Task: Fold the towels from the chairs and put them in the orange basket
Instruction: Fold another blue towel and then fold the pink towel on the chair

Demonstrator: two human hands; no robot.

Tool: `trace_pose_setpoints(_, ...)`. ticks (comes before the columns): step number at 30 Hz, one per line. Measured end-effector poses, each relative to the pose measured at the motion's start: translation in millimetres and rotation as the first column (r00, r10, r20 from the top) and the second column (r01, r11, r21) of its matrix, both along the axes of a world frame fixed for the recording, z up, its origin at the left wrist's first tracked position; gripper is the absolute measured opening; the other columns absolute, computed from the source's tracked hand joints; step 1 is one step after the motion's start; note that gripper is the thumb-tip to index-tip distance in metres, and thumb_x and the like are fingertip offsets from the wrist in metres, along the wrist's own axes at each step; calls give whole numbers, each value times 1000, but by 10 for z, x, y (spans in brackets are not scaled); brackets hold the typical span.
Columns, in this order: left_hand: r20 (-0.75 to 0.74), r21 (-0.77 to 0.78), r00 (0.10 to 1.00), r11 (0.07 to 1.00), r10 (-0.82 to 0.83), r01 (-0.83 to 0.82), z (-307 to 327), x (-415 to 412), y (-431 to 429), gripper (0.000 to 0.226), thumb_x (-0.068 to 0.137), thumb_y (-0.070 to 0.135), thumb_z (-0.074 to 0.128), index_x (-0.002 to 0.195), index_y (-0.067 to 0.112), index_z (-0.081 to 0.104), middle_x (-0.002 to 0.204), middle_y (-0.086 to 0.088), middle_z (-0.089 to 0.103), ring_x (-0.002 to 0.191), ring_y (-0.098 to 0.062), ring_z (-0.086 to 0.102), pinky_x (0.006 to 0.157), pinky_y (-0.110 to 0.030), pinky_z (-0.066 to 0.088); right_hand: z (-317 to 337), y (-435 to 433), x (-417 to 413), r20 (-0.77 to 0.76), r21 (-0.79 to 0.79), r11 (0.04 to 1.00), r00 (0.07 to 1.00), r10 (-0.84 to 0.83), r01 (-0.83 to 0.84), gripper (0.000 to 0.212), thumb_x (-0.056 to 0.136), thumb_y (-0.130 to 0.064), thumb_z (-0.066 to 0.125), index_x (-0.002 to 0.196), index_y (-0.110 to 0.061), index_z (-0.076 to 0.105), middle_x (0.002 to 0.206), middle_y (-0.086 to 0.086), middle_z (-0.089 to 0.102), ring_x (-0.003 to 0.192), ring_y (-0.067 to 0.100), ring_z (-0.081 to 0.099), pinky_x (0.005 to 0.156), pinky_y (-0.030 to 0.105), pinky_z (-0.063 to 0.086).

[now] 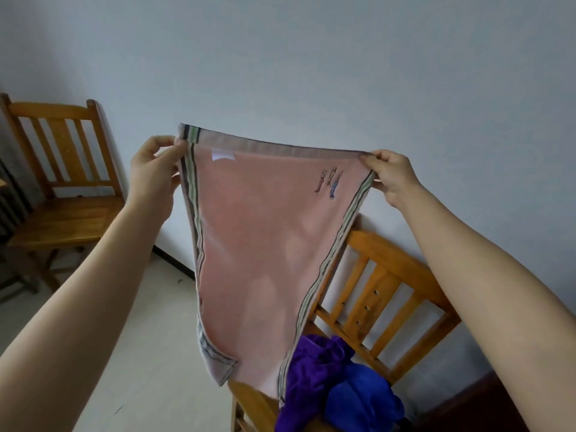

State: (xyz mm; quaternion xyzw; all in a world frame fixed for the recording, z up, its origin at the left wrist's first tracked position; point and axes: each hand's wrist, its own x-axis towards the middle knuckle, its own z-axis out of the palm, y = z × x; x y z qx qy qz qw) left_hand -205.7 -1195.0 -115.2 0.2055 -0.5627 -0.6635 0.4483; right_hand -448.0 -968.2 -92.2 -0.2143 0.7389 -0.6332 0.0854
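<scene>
I hold a pink towel with striped grey and green borders spread out in the air in front of me. My left hand pinches its upper left corner and my right hand pinches its upper right corner. The towel hangs down to a point above a wooden chair at the lower right. On that chair's seat lie a crumpled purple towel and a blue towel. No orange basket is in view.
A second wooden chair stands at the left against the white wall, its seat bare. A dark radiator sits at the far left. Pale floor tiles stretch between the two chairs.
</scene>
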Motion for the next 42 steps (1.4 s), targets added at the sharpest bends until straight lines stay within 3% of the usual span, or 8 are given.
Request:
trace_pose_setpoints(11,-40,4,997,998,60,-60,-129,251,462,17,89,16,60,73,23,59,66,8,67,59,-8,60,56,-21,50,-85,178,-247,75,-172,949,957,279,-263,13,88,-11,61,75,-14,58,56,-10,66,53,5,61,54,21,50)
trace_pose_setpoints(17,-3,65,994,992,113,-112,-481,480,1227,15,90,10,58,76,17,57,62,6,64,52,-9,58,50,-22,49,-297,742,-274,130,-122,875,866,482,-469,61,14,-49,91,59,-14,69,58,-3,69,53,9,65,51,19,52)
trace_pose_setpoints(20,54,133,988,980,144,-151,-795,594,1768,18,91,9,55,75,17,58,60,5,62,52,-8,56,50,-20,49,-587,1109,-251,195,-119,856,834,517,-503,75,10,-48,92,68,-10,62,60,-2,70,54,9,65,51,19,53)
trace_pose_setpoints(24,138,257,980,951,142,-174,-1338,752,2447,18,92,7,53,75,14,57,54,6,60,48,-6,54,48,-16,46,-1071,1660,-138,305,-81,843,792,529,-531,63,9,-49,91,56,-13,70,58,-3,69,52,7,64,50,18,53)
trace_pose_setpoints(27,221,353,967,914,128,-201,-1747,840,2797,16,91,6,52,76,11,55,52,4,58,45,-6,53,44,-15,44,-1419,2028,-73,345,10,848,798,494,-529,72,18,-49,92,70,-8,64,58,-3,68,53,8,63,51,18,53)
trace_pose_setpoints(32,387,466,921,852,46,-238,-2349,879,3276,16,91,6,52,75,9,53,62,-5,50,47,-8,51,44,-16,43,-2045,2529,3,422,208,856,833,358,-473,8,84,-7,64,76,-7,61,62,2,67,65,20,58,51,20,52)
trace_pose_setpoints(36,500,512,865,822,-48,-249,-2728,840,3495,12,91,7,54,79,8,54,70,-9,57,63,-20,54,59,-28,45,-2468,2731,70,441,395,809,862,249,-436,10,85,-9,63,76,-10,61,71,7,62,66,19,58,52,22,48)
trace_pose_setpoints(42,601,561,787,777,-143,-287,-3207,731,3511,13,87,9,62,76,9,56,66,-7,59,59,-19,52,54,-27,44,-2830,2677,157,383,569,744,913,138,-351,7,84,-7,65,79,-6,59,74,7,59,69,18,53,54,24,41)
